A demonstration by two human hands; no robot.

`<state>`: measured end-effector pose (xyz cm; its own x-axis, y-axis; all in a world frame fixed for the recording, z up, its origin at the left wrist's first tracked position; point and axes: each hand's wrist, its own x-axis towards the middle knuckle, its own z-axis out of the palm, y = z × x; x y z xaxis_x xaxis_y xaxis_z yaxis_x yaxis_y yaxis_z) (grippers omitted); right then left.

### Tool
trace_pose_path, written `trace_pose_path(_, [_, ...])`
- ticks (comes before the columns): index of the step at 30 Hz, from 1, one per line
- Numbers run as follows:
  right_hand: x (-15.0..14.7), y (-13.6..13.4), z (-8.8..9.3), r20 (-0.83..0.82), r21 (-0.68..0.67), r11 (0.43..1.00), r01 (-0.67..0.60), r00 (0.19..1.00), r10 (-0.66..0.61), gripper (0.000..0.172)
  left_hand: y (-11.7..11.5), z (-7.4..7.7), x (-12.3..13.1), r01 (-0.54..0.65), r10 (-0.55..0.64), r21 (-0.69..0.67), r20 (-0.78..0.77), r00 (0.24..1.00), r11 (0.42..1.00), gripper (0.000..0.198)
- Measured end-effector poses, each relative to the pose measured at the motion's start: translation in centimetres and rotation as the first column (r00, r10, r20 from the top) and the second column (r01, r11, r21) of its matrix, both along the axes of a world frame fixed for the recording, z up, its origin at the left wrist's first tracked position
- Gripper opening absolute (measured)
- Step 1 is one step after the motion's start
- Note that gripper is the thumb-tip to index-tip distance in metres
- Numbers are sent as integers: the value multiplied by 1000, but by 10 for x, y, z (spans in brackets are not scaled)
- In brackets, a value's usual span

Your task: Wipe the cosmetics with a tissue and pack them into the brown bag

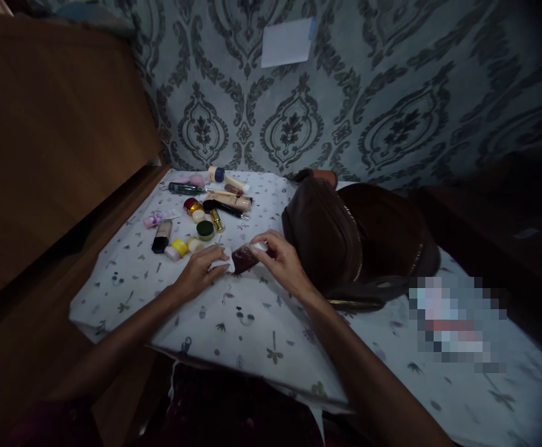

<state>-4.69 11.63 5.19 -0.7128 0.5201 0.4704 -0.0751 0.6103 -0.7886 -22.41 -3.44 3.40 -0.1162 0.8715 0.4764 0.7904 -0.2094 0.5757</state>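
Note:
Over the table, my left hand [204, 268] is closed around a white piece [224, 263] that looks like a wipe. The piece presses against the left end of a small dark red rectangular item [243, 259], perhaps a flat case or bottle. My right hand [280, 257] pinches the item's right end, where another bit of white [258, 246] shows under the thumb and fingers. Just beyond my left hand lie a round dark green-lidded jar [205, 230] and a yellow-banded jar [178, 249]. A brown leather bag [321, 230] stands close to my right hand, lying open.
Several cosmetics spread across the back left, among them a foundation bottle [161, 237], a gold lipstick tube [216, 220], a black brush [224, 208] and a red-gold jar [192, 206]. A wooden cabinet [61, 118] borders the left; a patterned wall stands behind. A blurred-out item [457, 323] lies right.

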Motion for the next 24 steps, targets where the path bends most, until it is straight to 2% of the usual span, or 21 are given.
trace_pose_path(5, [0, 1, -3, 21, -97, 995, 12, 1000, -10, 25, -6, -2, -4, 15, -13, -44, 44, 999, 999, 13])
trace_pose_path(10, [-1, 0, -1, 20, -175, 984, -39, 999, 43, 22, -5, 12, 3, 31, -29, -28, 67, 997, 999, 16])
trace_pose_path(18, [3, -1, 11, 1, -56, 988, -142, 990, 142, 20, 14, 44, 18, 78, -82, 34, 128, 988, 996, 17])
trace_pose_path(21, [4, -1, 11, 6, -44, 986, -159, 987, 160, 21, 15, 47, 15, 108, -101, -33, 166, 981, 994, 19])
trace_pose_path(24, [4, 0, 11, 14, -39, 986, -163, 986, 163, 21, 12, 44, 8, 114, -91, -98, 209, 974, 989, 22])
